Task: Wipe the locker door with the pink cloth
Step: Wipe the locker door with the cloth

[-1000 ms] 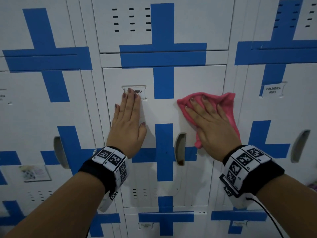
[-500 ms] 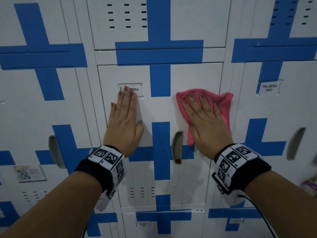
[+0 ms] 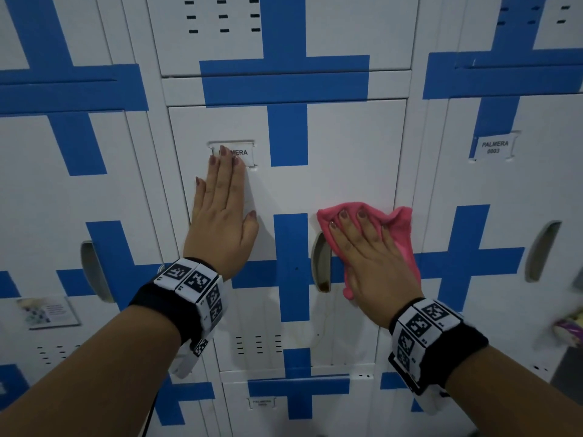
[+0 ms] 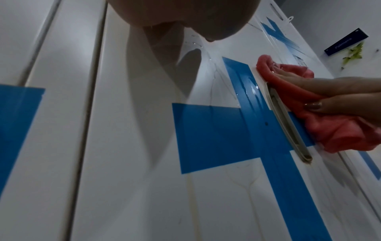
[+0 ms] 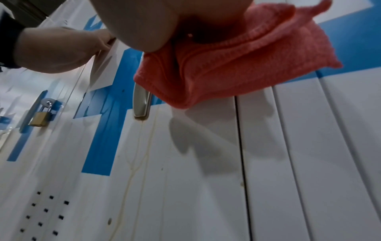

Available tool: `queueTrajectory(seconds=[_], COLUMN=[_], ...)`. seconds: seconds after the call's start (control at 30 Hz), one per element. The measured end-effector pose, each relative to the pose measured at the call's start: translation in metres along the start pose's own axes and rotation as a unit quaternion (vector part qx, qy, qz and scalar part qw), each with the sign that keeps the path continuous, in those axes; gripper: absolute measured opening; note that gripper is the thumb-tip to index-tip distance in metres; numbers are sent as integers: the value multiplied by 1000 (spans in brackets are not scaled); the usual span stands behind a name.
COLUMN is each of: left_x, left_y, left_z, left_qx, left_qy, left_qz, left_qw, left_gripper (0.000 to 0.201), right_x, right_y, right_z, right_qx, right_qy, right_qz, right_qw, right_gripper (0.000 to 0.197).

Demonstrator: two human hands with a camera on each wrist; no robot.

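The white locker door [image 3: 347, 152] with blue cross stripes fills the middle of the head view. My right hand [image 3: 372, 253] lies flat with straight fingers on the pink cloth [image 3: 400, 228], pressing it against the door just right of the recessed handle [image 3: 320, 266]. The pink cloth [image 5: 226, 65] bunches under the palm in the right wrist view, and the cloth [image 4: 321, 114] overlaps the handle's edge in the left wrist view. My left hand [image 3: 220, 209] rests flat on the door, fingertips over the name label [image 3: 243, 152].
Neighbouring lockers stand on both sides, each with a recessed handle [image 3: 541, 250]. A brass padlock [image 5: 40, 119] hangs on the left locker. A label [image 3: 493, 146] reads PALMERA 0003 on the right locker. Vent slots [image 3: 258, 343] sit low on the door.
My right hand has slid the pink cloth downward on the door, from level with the label to beside the handle. The left hand has stayed flat in place.
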State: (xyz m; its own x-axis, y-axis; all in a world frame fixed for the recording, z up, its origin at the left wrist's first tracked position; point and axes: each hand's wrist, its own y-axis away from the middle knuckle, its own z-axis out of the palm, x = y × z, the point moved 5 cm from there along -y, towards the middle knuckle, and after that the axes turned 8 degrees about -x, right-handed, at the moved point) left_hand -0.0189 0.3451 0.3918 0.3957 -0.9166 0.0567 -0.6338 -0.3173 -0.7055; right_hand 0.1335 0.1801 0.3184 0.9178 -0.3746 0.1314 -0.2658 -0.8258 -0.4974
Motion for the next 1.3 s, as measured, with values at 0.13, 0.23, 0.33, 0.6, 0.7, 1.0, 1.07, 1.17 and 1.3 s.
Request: queueTrajectory(seconds=[0.13,0.23,0.33,0.6,0.7,1.0,1.07,1.17,1.3], left_x=[0,-1,-1,-1,-1,0,0,1,1], left_y=[0,0,0,0,0,0,0,0,0], left_z=[0,-1,-1,-1,-1,-1,-1,-1,-1], left_qx=[-1,-2,-2,-1,5,11,12,14,16], left_qy=[-3,-5,-4,2,3,4,3,2,-3], left_qz=[2,1,2,5,7,4,4,6,3], left_qw=[1000,1000,1000,1000,1000,1000,1000,1000,1000], left_gripper=[72,72,72,72,72,72,73,73,73], right_x=[-1,-1,2,18,19,2,-6,-14,-17], right_y=[2,6,11,6,-16,-2,7,18,25], right_z=[3,8,13,-24,-38,-12,2,11,16], right_qx=[2,-9,-12,117,136,7,-29,-17,-7], right_qy=[-9,1,-4,-251,-165,-35,-7,-11,-22], right_qz=[1,9,5,72,89,64,56,46,52], right_qw=[1000,1000,1000,958,973,997,998,999,998], right_gripper=[102,110,110,62,63,93,102,89,70])
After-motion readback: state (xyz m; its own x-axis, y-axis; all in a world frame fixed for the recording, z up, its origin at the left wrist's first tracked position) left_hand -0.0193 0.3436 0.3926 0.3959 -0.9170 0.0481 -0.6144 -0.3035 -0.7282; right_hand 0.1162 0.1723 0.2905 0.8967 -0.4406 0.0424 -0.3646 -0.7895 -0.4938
